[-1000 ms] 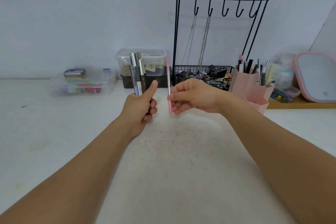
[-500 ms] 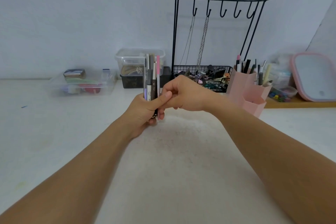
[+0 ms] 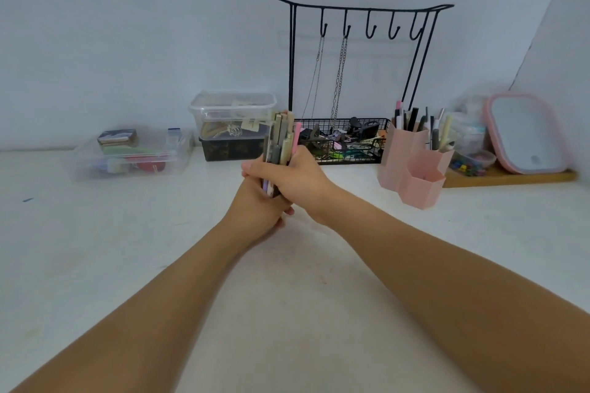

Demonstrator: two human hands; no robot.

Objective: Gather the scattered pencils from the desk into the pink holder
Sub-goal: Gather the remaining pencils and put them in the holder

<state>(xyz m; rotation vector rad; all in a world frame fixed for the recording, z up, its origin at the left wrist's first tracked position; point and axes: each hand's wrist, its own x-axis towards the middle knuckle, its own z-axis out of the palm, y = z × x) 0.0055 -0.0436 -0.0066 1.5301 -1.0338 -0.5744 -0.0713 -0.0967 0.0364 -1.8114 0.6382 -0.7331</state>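
The pink holder (image 3: 415, 169) stands on the white desk (image 3: 95, 249) to the right, its rear cells holding upright pens; the front cell's contents cannot be seen. The right hand (image 3: 297, 182) wraps its fingers around the bundle of pencils (image 3: 282, 140), upright above the desk. The left hand (image 3: 255, 214) curls around the bundle's lower ends, largely hiding them. A lidded clear box (image 3: 233, 112) holds blurred items.

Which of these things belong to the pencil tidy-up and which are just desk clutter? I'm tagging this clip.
Part of the job:
bundle of pencils, upright
left hand and right hand, both closed on it
pink holder, already holding some pens

Just lying about:
black hook rack with chains
wire basket
clear tubs
pink-rimmed mirror
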